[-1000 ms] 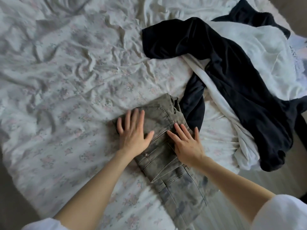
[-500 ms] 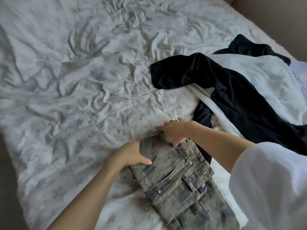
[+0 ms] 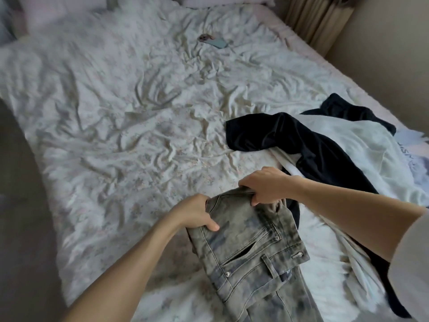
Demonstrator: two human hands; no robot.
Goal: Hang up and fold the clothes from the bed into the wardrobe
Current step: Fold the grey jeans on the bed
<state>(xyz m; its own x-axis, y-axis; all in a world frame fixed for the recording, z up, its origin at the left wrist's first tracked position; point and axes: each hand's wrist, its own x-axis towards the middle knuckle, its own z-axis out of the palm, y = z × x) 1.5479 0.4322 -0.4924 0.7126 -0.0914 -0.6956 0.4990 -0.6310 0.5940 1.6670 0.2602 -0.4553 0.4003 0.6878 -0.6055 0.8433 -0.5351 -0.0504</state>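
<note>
Denim, a washed grey-green pair of folded jeans (image 3: pixel 250 249), fills the lower centre of the frame, resting on the near part of the bed (image 3: pixel 120 126). Both hands have hold of its far end: the left hand (image 3: pixel 193 214) has its thumb on top of the left edge and its fingers tucked beneath, and the right hand (image 3: pixel 263 185) is curled over the upper corner. This looks like the end of the folding step, with the bundle gripped ready to be lifted. The next move would call for raising it level so the fold does not spill open, then carrying it to the wardrobe, which is out of view.

Just beyond the right hand, at centre right, a black garment (image 3: pixel 308 145) sprawls across a white garment (image 3: pixel 362 145); both are unfolded and waiting. Farther up, the rumpled floral sheet runs on, and near the upper centre lies a small pale blue flat object (image 3: pixel 217 42), perhaps a phone. Curtains (image 3: pixel 318 17) hang at the upper right.
</note>
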